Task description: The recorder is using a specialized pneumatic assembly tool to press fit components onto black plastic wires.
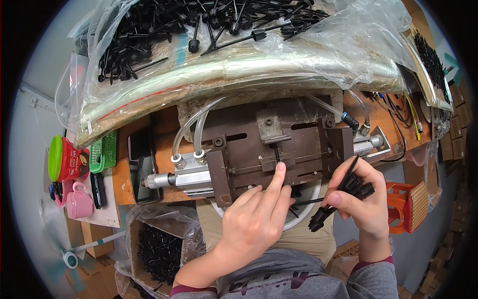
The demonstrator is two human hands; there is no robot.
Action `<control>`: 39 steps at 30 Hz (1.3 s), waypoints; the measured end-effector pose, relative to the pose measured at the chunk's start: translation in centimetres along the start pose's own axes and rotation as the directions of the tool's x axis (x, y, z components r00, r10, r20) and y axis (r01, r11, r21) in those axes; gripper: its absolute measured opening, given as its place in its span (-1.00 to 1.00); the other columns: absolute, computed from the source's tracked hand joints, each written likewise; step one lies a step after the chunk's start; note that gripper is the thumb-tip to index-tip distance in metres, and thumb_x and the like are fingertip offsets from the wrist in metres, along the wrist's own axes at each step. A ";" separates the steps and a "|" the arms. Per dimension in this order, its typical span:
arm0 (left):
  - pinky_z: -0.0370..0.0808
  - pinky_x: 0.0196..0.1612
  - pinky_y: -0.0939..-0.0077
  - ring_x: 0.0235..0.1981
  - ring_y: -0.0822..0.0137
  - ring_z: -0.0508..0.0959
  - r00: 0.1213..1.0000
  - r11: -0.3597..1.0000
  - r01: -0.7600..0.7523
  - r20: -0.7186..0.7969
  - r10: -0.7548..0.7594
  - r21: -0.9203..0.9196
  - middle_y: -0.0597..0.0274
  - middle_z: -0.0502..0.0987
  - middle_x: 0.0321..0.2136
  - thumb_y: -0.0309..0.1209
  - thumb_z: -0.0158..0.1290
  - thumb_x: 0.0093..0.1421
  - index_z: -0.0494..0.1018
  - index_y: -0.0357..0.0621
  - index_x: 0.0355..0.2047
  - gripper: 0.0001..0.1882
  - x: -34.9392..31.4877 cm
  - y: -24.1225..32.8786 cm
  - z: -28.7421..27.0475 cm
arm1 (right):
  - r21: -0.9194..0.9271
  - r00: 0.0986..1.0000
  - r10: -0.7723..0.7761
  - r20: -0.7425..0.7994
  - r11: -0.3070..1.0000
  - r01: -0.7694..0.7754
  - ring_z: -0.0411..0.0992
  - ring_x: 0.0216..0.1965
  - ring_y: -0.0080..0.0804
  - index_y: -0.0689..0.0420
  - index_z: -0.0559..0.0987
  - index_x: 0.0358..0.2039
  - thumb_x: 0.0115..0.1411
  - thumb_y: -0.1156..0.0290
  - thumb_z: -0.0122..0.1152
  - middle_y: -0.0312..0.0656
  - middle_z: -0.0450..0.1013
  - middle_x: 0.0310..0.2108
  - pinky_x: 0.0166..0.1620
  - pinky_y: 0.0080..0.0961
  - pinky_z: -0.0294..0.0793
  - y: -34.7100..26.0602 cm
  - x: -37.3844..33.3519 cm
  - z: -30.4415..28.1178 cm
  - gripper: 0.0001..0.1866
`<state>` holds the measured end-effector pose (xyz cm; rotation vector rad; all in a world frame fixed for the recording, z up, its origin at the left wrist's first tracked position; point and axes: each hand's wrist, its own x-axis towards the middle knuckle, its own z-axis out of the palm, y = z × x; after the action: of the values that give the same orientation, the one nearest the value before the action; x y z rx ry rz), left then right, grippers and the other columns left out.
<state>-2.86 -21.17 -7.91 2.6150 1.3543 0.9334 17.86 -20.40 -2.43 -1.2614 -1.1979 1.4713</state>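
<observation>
My left hand [256, 217] reaches over a dark brown metal jig [244, 144], its index finger stretched out and the others loosely bent. That fingertip touches the lower end of a thin black plastic stem [277, 151] lying in the jig's middle, below a small metal bracket [269, 124]. Nothing is gripped in this hand. To the right, my right hand [366, 199] is closed around several black plastic stems with ribbed, knobbed heads [318, 219]. Their thin ends stick out between thumb and fingers. A round light rim [291, 224] shows partly below the jig, mostly hidden by my hands.
Air cylinders [194, 179] with clear hoses flank the jig. Behind it, a plastic-lined box [239, 70] holds many black stems. Left stand a dark phone [144, 172], green basket [104, 152] and pink mug [79, 202]. A red stool [406, 207] is right; another bagged box [159, 254] lies lower left.
</observation>
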 end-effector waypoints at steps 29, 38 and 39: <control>0.60 -0.37 0.49 -0.38 0.34 0.64 0.996 0.758 0.050 0.092 0.013 -0.650 0.29 0.60 -0.32 -0.42 0.42 -0.09 0.70 -0.09 -0.26 -0.68 -0.4 0.8 -3.8 | 0.079 0.919 0.242 0.313 0.957 -0.279 0.35 -0.63 -0.70 0.23 0.63 -0.29 0.20 0.48 0.39 -0.32 0.51 -0.51 -0.57 -0.70 0.25 -0.1 0.3 0.7 -0.87; 0.65 -0.22 0.42 -0.25 0.27 0.67 0.997 0.862 0.082 0.051 -0.066 -0.501 0.18 0.62 -0.17 -0.53 0.38 -0.09 0.68 -0.08 -0.19 -0.63 -0.5 1.0 -4.2 | 0.138 0.973 0.155 0.169 0.974 -0.179 0.38 -0.63 -0.71 0.26 0.60 -0.27 0.19 0.54 0.36 -0.22 0.57 -0.48 -0.59 -0.74 0.28 0.1 0.1 0.3 -0.87; 0.65 -0.18 0.41 -0.23 0.25 0.67 0.995 0.893 0.088 -0.003 -0.100 -0.442 0.16 0.62 -0.15 -0.54 0.37 -0.09 0.68 -0.09 -0.18 -0.62 -0.5 1.0 -4.0 | 0.130 0.988 0.107 0.113 0.984 -0.122 0.38 -0.63 -0.71 0.26 0.60 -0.26 0.19 0.55 0.35 -0.20 0.57 -0.47 -0.58 -0.74 0.28 0.1 0.0 0.1 -0.88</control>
<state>-4.49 -23.00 -4.60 2.1836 1.0999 1.1106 17.79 -20.43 -2.52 -1.1892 -1.0873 1.6930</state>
